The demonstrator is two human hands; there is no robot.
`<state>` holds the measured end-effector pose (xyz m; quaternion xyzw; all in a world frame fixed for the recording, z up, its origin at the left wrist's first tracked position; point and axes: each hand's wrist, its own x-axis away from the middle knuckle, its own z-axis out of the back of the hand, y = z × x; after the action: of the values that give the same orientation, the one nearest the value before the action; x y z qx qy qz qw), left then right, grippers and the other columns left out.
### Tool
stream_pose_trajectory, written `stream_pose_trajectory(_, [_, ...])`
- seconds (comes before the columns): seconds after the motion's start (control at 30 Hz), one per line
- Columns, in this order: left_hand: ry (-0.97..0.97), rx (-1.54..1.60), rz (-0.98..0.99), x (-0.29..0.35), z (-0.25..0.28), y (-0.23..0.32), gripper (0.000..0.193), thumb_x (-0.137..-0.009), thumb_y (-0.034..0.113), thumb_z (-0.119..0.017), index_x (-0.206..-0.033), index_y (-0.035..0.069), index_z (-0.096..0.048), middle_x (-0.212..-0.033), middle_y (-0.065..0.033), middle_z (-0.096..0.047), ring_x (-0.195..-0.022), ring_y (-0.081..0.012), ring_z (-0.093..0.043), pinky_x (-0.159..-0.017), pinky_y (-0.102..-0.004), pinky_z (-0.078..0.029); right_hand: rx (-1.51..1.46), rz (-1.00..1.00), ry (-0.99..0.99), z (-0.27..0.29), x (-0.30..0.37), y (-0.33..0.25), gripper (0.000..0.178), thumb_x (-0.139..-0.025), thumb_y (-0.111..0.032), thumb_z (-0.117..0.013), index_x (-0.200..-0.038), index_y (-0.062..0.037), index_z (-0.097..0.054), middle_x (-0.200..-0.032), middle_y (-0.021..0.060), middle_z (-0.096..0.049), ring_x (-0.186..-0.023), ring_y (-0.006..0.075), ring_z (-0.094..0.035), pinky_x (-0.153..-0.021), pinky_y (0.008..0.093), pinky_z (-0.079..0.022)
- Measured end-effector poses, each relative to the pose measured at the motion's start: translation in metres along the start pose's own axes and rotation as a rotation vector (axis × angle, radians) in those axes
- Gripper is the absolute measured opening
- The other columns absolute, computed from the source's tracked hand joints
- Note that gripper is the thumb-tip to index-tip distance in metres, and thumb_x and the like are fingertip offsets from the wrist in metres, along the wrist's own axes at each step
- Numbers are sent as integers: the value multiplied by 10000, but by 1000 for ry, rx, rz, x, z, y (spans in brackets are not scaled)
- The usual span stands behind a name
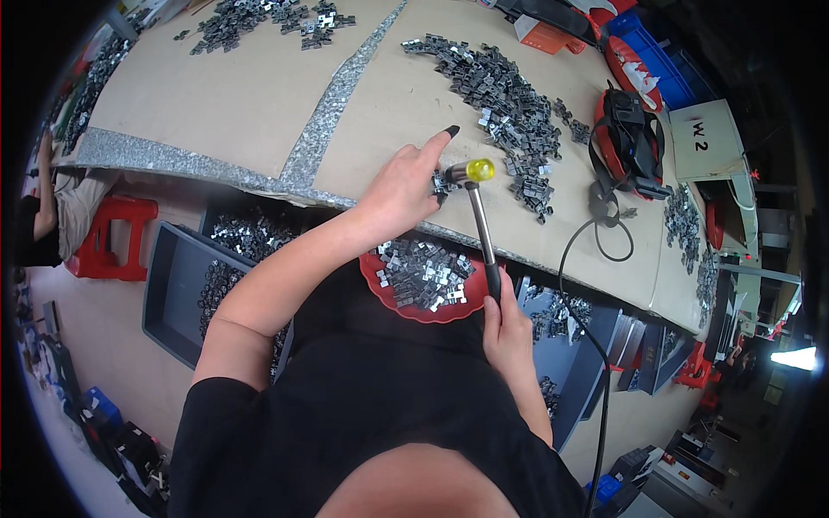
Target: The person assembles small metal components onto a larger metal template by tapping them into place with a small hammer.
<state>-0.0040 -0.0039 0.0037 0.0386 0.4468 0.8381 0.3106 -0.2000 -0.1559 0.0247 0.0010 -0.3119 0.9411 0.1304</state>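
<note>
Right hand (508, 332) closed around the black grip of a small hammer (480, 216), shaft slanting up and away, yellow-capped head resting just over a small metal piece (442, 182) on the tabletop. Left hand (403, 184) pressed down beside that piece, index finger stretched out straight, remaining fingers curled in against it, pinning it to the brown board (259, 95). Just beyond the hammer head, a long loose heap of grey metal clips (505, 99) strewn across the board; another heap (259, 19) at the far left edge. Below the table edge, near the lap, a red tray (406, 302) filled with the same clips. Left of it a grey bin (173, 285) holding more. At right, a black and red headset (628, 136) with a black cable (574, 259) trailing off the table. At far left, a red stool (112, 237).
</note>
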Motion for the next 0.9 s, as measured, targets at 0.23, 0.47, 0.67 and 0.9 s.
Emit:
stream_pose_trajectory(0.23, [-63,-46,57,18,13,13,685,-624,-33,-619,-1257,13,-360,-901,-178,-567,-919,-343,-515,-794,-413,-440,-327,7,124,13,8,-4,413,-886,-72,-480,-1291,-30,-417,-729,77,-596,-594,132,-578,-564,258,-463])
stream_pose_trajectory(0.47, [-225,28,-154,0,4,19,488,-613,-39,-569,-1097,10,-530,-934,-145,-592,-918,-314,-525,-820,-391,-440,-540,-6,264,14,7,14,433,-912,-105,-435,-1324,2,-357,-595,-6,-481,-444,24,-383,-404,156,-303])
stream_pose_trajectory(0.67, [-18,-9,-326,-67,-60,22,412,-661,-52,-515,-1066,11,-547,-1056,-112,-576,-959,-296,-504,-855,-380,-419,-573,-17,321,17,7,21,427,-918,-115,-438,-1324,-9,-361,-596,-4,-477,-437,25,-382,-391,156,-297])
stream_pose_trajectory(0.9, [-201,-253,-347,-63,-37,6,401,-648,-17,-558,-1040,68,-571,-995,-80,-598,-956,-277,-508,-840,-366,-421,-563,-58,308,15,15,29,425,-919,-106,-435,-1325,-8,-359,-607,-2,-479,-441,23,-381,-392,157,-301])
